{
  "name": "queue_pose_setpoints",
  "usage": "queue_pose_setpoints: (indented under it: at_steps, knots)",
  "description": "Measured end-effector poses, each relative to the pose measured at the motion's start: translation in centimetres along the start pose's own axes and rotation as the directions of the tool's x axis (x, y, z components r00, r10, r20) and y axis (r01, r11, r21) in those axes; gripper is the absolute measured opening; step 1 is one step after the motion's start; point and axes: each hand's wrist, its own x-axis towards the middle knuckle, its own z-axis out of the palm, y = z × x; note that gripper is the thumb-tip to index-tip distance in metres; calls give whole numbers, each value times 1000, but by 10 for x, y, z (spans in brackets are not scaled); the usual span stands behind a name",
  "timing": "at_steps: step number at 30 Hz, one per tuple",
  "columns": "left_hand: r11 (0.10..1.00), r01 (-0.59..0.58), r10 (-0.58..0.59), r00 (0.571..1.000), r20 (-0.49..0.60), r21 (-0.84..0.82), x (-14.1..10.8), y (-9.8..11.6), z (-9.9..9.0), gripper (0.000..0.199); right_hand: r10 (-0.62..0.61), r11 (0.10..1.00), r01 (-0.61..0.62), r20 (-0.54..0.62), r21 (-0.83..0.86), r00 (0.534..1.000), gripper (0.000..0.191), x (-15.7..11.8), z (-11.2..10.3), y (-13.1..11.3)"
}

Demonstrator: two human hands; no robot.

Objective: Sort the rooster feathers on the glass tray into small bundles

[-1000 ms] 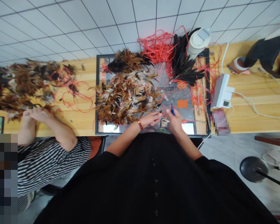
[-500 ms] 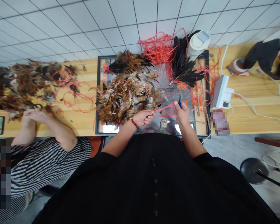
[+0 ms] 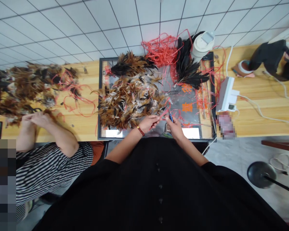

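My left hand (image 3: 149, 123), with a beaded bracelet at the wrist, is closed on the end of a flat red string (image 3: 165, 112). What else may be inside the fingers is too small to tell. Close on its right, my right hand (image 3: 176, 127) is closed around a blue-handled tool (image 3: 170, 116) with thin metal tips pointing up. Whether the string also touches these fingers cannot be made out. Just beyond my left hand spreads a heap of brown and white feathers (image 3: 132, 99). Both hands are over the near part of a black-framed tray (image 3: 154, 139).
Behind lie a tangle of red string (image 3: 160, 48), black feathers (image 3: 188, 72) and a white canister (image 3: 202, 47). A white power strip (image 3: 225, 94) sits right of the tray. At left, a co-worker's hands (image 3: 37, 119) are beside more brown feathers (image 3: 29, 81).
My right hand has moved left and slightly down, close to my left hand, with the blue-handled tool. The string stretched between the hands is no longer drawn out. My left hand stays nearly in place.
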Motion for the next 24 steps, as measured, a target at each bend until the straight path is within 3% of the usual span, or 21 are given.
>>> queue_pose_setpoints:
  at_steps: [5,10,13,17,20,24]
  knots:
    - [975,-23,14,999,42,222,-3,-8,6,25,-45,994,47,-29,97,999,53,5,2,-7]
    - [959,-55,33,996,82,278,-9,-10,-4,29,-104,974,134,-163,184,981,50,8,-18,-15]
    - [935,-69,11,986,166,347,-10,-10,-3,28,-88,981,110,-138,157,986,48,5,-24,-14]
    - [968,-81,14,963,271,238,-5,-10,11,34,-76,995,79,-50,58,996,43,1,-17,-3]
    - [978,-56,8,972,236,199,-1,-8,20,30,-115,992,113,-39,-62,993,42,2,-12,3]
    - [997,-26,21,998,64,75,-2,-4,17,24,-134,985,126,-57,-120,989,42,4,-20,3]
